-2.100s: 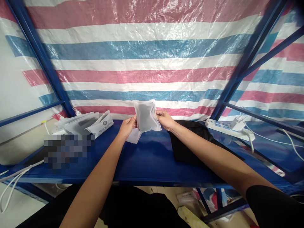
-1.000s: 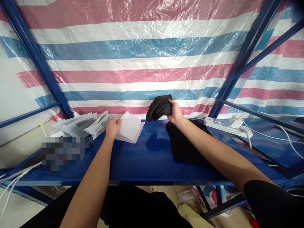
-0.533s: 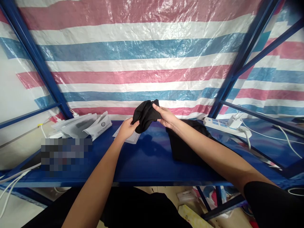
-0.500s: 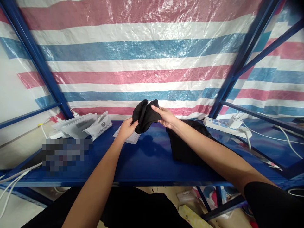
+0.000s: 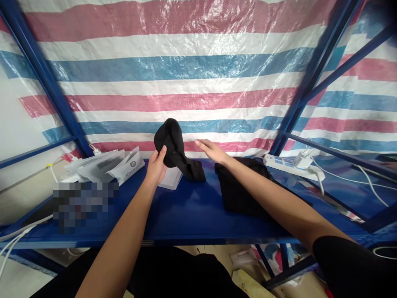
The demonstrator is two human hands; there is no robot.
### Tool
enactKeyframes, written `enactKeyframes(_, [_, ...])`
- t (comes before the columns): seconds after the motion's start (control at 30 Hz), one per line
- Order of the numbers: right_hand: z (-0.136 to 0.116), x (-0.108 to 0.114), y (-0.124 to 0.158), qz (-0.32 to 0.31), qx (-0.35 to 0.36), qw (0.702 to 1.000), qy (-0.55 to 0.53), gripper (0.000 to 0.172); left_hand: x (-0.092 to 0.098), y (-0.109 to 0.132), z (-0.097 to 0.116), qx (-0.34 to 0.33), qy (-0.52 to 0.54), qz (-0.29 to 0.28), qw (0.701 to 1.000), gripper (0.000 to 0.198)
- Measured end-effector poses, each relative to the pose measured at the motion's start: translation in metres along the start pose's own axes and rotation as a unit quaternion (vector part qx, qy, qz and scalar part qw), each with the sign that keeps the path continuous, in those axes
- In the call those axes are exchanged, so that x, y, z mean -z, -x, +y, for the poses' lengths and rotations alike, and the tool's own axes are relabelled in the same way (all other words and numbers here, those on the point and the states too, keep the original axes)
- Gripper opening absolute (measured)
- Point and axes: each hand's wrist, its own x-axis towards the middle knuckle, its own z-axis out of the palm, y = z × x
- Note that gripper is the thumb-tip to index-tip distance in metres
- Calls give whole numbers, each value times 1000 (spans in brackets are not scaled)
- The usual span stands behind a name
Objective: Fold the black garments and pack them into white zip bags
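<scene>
A black cloth piece (image 5: 172, 142), soft and folded, is pinched in my left hand (image 5: 156, 165), thumb on its near side. Its rounded top stands above the blue table, and a narrower end hangs down to the right. What kind of garment it is I cannot tell. My right hand (image 5: 214, 151) is apart from the cloth, off to its right, with fingers stretched out and nothing in them. Below my right forearm lies a larger black cloth (image 5: 231, 192) on the table. White paper sheets (image 5: 171, 179) lie under the held cloth, partly hidden by it.
Translucent ROCKBROS bags (image 5: 127, 167) lie at the back left of the blue table (image 5: 186, 215). A white power strip (image 5: 293, 167) with plugs and cables sits at the right. Blue metal posts (image 5: 300, 95) frame a striped plastic sheet (image 5: 186, 66) behind.
My right hand has let go of the black cloth and its fingers have straightened. My left hand has moved slightly left with the cloth, whose free end now hangs to the right.
</scene>
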Motion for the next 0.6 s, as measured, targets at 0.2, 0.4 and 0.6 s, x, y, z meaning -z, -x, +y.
enactKeyframes(0.2, [-24, -13, 3, -8, 99, 982, -158, 57, -21, 15, -5, 32, -31, -51, 998, 51])
enactKeyframes(0.4, [-47, 67, -2, 120, 119, 977, -133, 39, -56, 8, 48, -45, -66, -28, 996, 49])
enactKeyframes(0.6, [-81, 154, 53, 164, 91, 982, -19, 39, -109, -13, 97, -40, -203, -143, 968, 40])
